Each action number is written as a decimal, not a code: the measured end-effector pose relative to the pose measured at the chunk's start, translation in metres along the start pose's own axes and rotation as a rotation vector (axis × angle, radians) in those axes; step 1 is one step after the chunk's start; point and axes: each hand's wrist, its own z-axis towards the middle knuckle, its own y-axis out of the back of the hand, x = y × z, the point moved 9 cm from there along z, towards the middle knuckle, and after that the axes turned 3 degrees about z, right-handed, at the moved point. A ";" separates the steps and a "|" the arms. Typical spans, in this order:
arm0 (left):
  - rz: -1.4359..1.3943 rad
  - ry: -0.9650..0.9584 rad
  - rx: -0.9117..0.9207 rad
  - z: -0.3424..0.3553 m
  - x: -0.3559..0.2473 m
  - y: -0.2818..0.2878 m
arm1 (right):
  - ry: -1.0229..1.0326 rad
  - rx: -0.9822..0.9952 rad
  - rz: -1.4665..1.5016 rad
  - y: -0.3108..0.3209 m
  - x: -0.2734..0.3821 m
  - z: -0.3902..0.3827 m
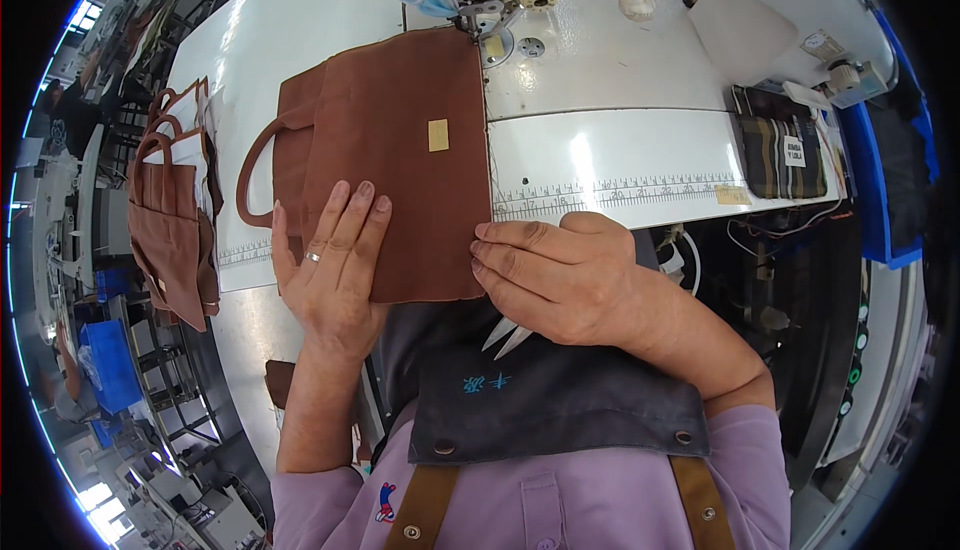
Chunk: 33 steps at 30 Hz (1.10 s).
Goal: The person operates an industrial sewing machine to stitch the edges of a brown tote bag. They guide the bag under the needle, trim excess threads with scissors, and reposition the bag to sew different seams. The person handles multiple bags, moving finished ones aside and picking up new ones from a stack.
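Bag piece: a flat, reddish-brown fabric bag piece (400, 210) with a looped handle lies on the white table (600, 150), its handle side to the left and its top right corner close to the presser foot (484, 22) of the white sewing machine (740, 25).
Left hand: the left hand (338, 265) rests palm down on the lower left of the fabric, fingers extended, gripping nothing.
Right hand: the right hand (560, 275) pinches the right edge near the lower corner.
Snips: pointed silver metal blades (507, 337) stick out below the right palm; how they are held is hidden.
Already done: the handle is joined on, and a small rectangular gold-coloured patch (438, 136) sits on the face.
Seam: the right edge runs straight down from near the foot; whether it is stitched is too fine to tell.
Still left: judging by the pinched edge, work along this side seems unfinished.
Other pieces: similar brown handled pieces (170, 210) hang over the table's left edge; their stage cannot be told.
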 end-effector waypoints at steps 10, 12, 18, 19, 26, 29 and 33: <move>-0.276 -0.156 0.360 -0.001 -0.008 -0.013 | -0.061 0.019 0.029 -0.011 -0.004 -0.014; -0.383 -0.130 0.497 0.011 -0.008 -0.004 | -0.063 0.009 0.029 -0.011 -0.005 -0.014; -0.534 -0.237 0.431 0.049 -0.020 -0.004 | -0.061 0.012 0.033 -0.010 -0.008 -0.015; -0.499 -0.257 0.380 0.053 -0.024 -0.014 | -0.061 0.009 0.039 -0.009 -0.008 -0.014; -0.484 -0.257 0.275 0.069 -0.035 -0.043 | -0.079 0.053 0.077 -0.003 -0.013 -0.013; -0.503 -0.254 0.276 0.070 -0.035 -0.045 | -0.074 0.076 0.086 -0.003 -0.015 -0.011; -0.518 -0.244 0.288 0.076 -0.029 -0.052 | -0.086 0.169 0.133 -0.007 -0.025 -0.006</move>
